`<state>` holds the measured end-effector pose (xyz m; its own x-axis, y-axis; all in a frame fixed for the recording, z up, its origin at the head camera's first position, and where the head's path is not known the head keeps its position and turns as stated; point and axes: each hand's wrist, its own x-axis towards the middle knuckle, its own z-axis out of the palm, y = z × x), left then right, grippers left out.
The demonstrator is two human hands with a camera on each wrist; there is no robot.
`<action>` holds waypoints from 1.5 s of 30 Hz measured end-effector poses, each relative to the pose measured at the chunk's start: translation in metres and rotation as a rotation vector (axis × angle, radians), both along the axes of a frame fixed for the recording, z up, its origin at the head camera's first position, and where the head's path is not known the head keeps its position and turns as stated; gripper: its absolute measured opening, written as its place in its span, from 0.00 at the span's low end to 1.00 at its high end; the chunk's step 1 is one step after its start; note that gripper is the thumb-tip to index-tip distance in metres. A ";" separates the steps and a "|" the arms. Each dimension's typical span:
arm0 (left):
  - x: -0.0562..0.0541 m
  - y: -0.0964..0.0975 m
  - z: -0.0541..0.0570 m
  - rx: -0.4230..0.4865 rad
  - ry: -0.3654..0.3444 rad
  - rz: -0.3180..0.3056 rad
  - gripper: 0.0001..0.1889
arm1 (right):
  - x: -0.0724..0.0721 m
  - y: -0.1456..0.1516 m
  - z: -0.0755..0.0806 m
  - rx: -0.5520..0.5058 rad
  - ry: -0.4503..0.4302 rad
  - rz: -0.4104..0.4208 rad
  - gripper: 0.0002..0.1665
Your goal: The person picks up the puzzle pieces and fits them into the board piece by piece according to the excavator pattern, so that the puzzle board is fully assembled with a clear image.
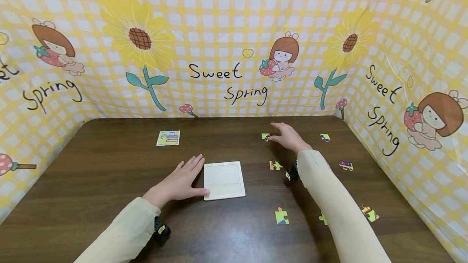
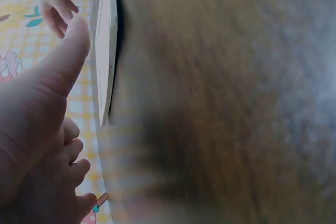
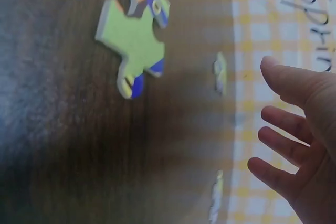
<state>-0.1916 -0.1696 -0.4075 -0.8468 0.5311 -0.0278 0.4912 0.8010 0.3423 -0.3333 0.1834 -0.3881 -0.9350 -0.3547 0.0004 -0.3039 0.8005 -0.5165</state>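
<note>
A square white puzzle tray [image 1: 224, 180] with a raised rim lies on the table. My left hand [image 1: 177, 184] rests along its left side, fingers extended, with the thumb at the lower left corner. Toward the back, my right hand [image 1: 289, 138] reaches over the table with spread fingers, its thumb beside a green jigsaw piece [image 1: 265, 136]. In the right wrist view nothing sits between those fingers. A green and orange jigsaw piece [image 1: 275, 166] lies below that hand, and shows large as a jigsaw piece [image 3: 139, 43] in the right wrist view.
More jigsaw pieces lie around the right arm: one at back right [image 1: 325, 137], a purple one [image 1: 346, 166], a yellow-green one [image 1: 282, 217], one partly under the sleeve [image 1: 323, 218] and one near the right edge [image 1: 371, 213]. A square picture card [image 1: 168, 138] lies back left.
</note>
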 end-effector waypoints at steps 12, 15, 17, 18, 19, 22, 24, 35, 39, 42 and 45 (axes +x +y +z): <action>0.001 0.002 -0.001 -0.018 -0.104 -0.022 0.51 | -0.017 -0.007 -0.020 0.059 -0.020 -0.028 0.28; 0.001 0.003 -0.001 -0.024 -0.109 -0.025 0.51 | -0.018 -0.009 -0.021 0.100 -0.003 -0.020 0.27; 0.001 0.003 -0.002 -0.030 -0.107 -0.020 0.52 | -0.020 -0.009 -0.022 0.122 0.013 -0.019 0.27; 0.000 0.003 -0.002 -0.035 -0.106 -0.016 0.52 | -0.021 -0.010 -0.023 0.131 0.014 -0.020 0.27; 0.000 0.002 -0.002 -0.038 -0.104 -0.012 0.52 | -0.022 -0.010 -0.023 0.139 0.020 -0.020 0.26; 0.000 0.002 -0.002 -0.043 -0.103 -0.003 0.53 | -0.025 -0.009 -0.026 0.149 0.056 -0.014 0.24; 0.000 0.002 -0.003 -0.046 -0.104 -0.003 0.53 | -0.024 -0.010 -0.025 0.157 0.061 -0.022 0.22; -0.002 0.001 -0.003 -0.052 -0.124 -0.024 0.52 | -0.014 -0.016 -0.020 0.192 0.094 -0.063 0.18; -0.002 0.001 -0.001 -0.052 -0.126 -0.039 0.52 | -0.016 -0.014 -0.023 0.179 0.093 -0.063 0.17; -0.002 0.002 -0.001 -0.054 -0.128 -0.046 0.51 | -0.018 -0.012 -0.025 0.163 0.092 -0.052 0.16; -0.001 0.003 -0.001 -0.059 -0.131 -0.048 0.51 | -0.017 -0.012 -0.024 0.146 0.084 -0.046 0.16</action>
<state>-0.1927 -0.1667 -0.4081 -0.8074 0.5653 -0.1688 0.4838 0.7982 0.3588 -0.3502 0.1719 -0.4118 -0.9489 -0.3140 0.0307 -0.3028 0.8790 -0.3683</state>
